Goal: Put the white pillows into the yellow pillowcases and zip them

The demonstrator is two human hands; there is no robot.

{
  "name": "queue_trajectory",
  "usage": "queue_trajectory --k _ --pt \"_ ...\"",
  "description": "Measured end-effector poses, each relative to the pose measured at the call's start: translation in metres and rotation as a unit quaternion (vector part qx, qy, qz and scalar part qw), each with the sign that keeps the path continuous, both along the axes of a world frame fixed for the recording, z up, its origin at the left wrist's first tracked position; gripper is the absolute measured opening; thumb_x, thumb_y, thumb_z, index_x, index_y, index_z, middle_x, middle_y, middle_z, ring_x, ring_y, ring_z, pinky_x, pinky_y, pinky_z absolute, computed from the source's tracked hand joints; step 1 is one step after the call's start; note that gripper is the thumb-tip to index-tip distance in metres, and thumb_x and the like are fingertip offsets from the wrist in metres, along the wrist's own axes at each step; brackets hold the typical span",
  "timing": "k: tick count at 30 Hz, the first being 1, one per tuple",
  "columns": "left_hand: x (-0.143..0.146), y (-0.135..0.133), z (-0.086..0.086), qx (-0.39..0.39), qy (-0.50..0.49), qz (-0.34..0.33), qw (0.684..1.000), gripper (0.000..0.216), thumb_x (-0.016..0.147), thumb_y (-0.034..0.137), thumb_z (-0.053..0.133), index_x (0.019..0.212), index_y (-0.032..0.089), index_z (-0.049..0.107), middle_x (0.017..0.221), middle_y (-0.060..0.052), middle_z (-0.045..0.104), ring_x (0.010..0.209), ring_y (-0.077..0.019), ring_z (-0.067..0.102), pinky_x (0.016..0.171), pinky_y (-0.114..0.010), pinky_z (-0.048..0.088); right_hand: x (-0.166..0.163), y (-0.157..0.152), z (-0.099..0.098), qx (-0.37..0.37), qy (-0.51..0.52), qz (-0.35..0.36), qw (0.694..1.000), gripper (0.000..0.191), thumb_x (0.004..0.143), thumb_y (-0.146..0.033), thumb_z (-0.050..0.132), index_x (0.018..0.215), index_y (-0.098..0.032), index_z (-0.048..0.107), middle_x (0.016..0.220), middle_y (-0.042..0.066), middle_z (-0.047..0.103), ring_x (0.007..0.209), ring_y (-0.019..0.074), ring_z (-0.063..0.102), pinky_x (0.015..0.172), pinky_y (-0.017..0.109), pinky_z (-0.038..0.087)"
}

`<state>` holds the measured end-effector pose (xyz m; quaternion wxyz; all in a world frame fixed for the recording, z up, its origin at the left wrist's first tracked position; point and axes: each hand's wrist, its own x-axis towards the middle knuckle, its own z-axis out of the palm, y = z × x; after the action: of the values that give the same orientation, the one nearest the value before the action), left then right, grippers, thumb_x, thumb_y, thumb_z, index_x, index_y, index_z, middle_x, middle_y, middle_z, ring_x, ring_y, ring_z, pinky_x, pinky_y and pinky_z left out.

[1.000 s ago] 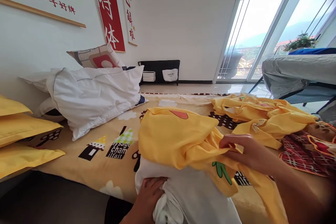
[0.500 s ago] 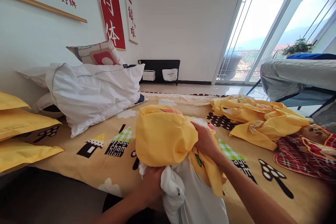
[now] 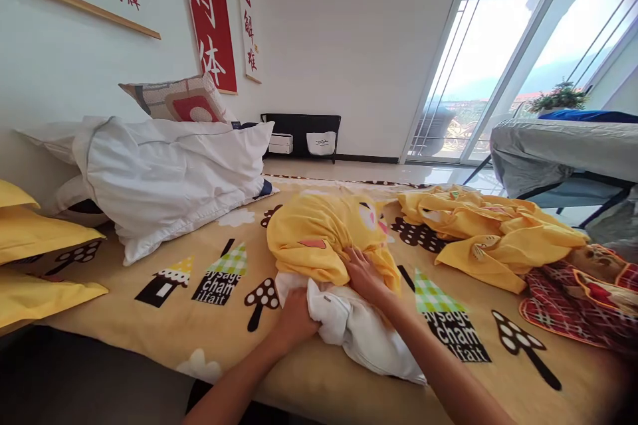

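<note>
A yellow pillowcase [image 3: 304,232] with printed figures covers the far part of a white pillow [image 3: 379,339], which lies on the patterned bed cover [image 3: 319,385] in front of me. My left hand [image 3: 298,315] is closed on the near end of the white pillow, just below the pillowcase's edge. On the right side my right hand [image 3: 363,272] grips gathered yellow cloth of the pillowcase, its fingertips partly lost in the folds. A small zip pull shows on the white pillow beside my left hand.
Yellow cushions [image 3: 44,236] are stacked at the left edge. Behind them lies a large white pillow [image 3: 174,172] with a patterned cushion [image 3: 184,99]. Crumpled yellow cloth [image 3: 493,226] and red plaid fabric [image 3: 563,299] lie to the right, near a grey-covered table [image 3: 558,139].
The pillow and pillowcase have come down from a raised position onto the bed, away from me. My right hand has moved lower and nearer along the yellow cloth.
</note>
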<state>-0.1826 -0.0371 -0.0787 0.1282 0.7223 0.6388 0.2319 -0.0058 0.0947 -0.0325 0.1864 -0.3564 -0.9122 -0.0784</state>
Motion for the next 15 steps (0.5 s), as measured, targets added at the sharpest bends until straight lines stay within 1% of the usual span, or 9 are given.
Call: queue_trajectory --k 2,3,5,7,8,9,11,13,15 --pt "-0.014 -0.01 0.006 -0.031 0.001 -0.034 0.999 0.045 0.064 0.018 0.064 0.109 0.012 0.062 0.112 -0.016 0.062 0.106 -0.0322 0.057 0.096 -0.043 0.043 0.006 0.001 -0.018 0.015 0.006 -0.014 1.0 0.048 0.086 -0.016 0.049 0.132 -0.025 0.055 0.131 0.013 0.054 0.118 0.0273 0.051 0.095 0.041 0.041" --pt "-0.026 -0.016 0.015 -0.044 0.001 -0.083 0.996 0.052 0.065 0.02 0.066 0.115 0.012 0.06 0.12 -0.017 0.059 0.112 -0.0328 0.054 0.1 -0.043 0.04 0.01 -0.001 -0.02 0.033 0.014 -0.011 0.999 0.046 0.088 -0.017 0.047 0.132 -0.026 0.055 0.136 0.013 0.051 0.121 0.0279 0.049 0.097 0.042 0.04" --pt "-0.057 -0.027 0.04 -0.086 -0.006 -0.21 0.974 0.063 0.065 0.027 0.071 0.126 0.015 0.055 0.133 -0.016 0.052 0.124 -0.0323 0.048 0.106 -0.041 0.036 0.023 -0.011 -0.014 0.074 0.015 0.024 0.997 0.043 0.092 -0.02 0.043 0.132 -0.028 0.055 0.143 0.011 0.046 0.128 0.0279 0.045 0.101 0.043 0.038" --pt "-0.091 -0.038 0.068 -0.114 -0.031 -0.287 0.951 0.067 0.071 0.035 0.071 0.133 0.021 0.05 0.143 -0.012 0.046 0.131 -0.0294 0.042 0.109 -0.039 0.034 0.046 -0.023 -0.009 0.115 0.003 0.059 0.992 0.046 0.093 -0.02 0.041 0.137 -0.031 0.05 0.145 0.008 0.045 0.132 0.0266 0.041 0.103 0.044 0.034" --pt "-0.105 -0.042 0.08 -0.118 -0.052 -0.288 0.949 0.062 0.076 0.038 0.067 0.133 0.023 0.05 0.144 -0.01 0.046 0.132 -0.0273 0.043 0.109 -0.038 0.034 0.061 -0.028 -0.01 0.136 0.008 0.058 0.989 0.048 0.094 -0.02 0.041 0.14 -0.032 0.045 0.143 0.008 0.048 0.131 0.0261 0.042 0.104 0.044 0.032" --pt "-0.116 -0.044 0.09 -0.113 -0.077 -0.258 0.956 0.052 0.081 0.039 0.062 0.13 0.024 0.053 0.14 -0.008 0.051 0.129 -0.0251 0.046 0.107 -0.036 0.036 0.076 -0.032 -0.014 0.157 0.026 0.04 0.986 0.051 0.094 -0.022 0.041 0.144 -0.031 0.039 0.139 0.008 0.052 0.129 0.0262 0.045 0.103 0.044 0.032" --pt "-0.123 -0.036 0.103 -0.069 -0.133 -0.146 0.978 0.035 0.088 0.038 0.052 0.117 0.022 0.061 0.123 -0.006 0.063 0.114 -0.022 0.057 0.099 -0.033 0.043 0.102 -0.036 -0.027 0.19 0.096 -0.019 0.977 0.055 0.093 -0.038 0.046 0.146 -0.026 0.035 0.123 0.012 0.061 0.115 0.0283 0.054 0.095 0.043 0.037" --pt "-0.11 -0.012 0.109 0.013 -0.179 -0.044 0.983 0.029 0.089 0.039 0.049 0.103 0.019 0.065 0.107 -0.006 0.069 0.101 -0.0205 0.063 0.091 -0.032 0.047 0.114 -0.035 -0.042 0.181 0.103 -0.024 0.978 0.061 0.09 -0.051 0.049 0.143 -0.023 0.04 0.114 0.013 0.063 0.103 0.0284 0.059 0.088 0.041 0.041" --pt "-0.082 0.025 0.111 0.097 -0.193 -0.032 0.976 0.03 0.088 0.039 0.051 0.105 0.018 0.064 0.112 -0.008 0.067 0.104 -0.0208 0.062 0.093 -0.032 0.046 0.108 -0.031 -0.052 0.153 0.073 -0.025 0.985 0.058 0.089 -0.052 0.048 0.138 -0.022 0.046 0.113 0.013 0.063 0.101 0.0283 0.06 0.085 0.04 0.044"
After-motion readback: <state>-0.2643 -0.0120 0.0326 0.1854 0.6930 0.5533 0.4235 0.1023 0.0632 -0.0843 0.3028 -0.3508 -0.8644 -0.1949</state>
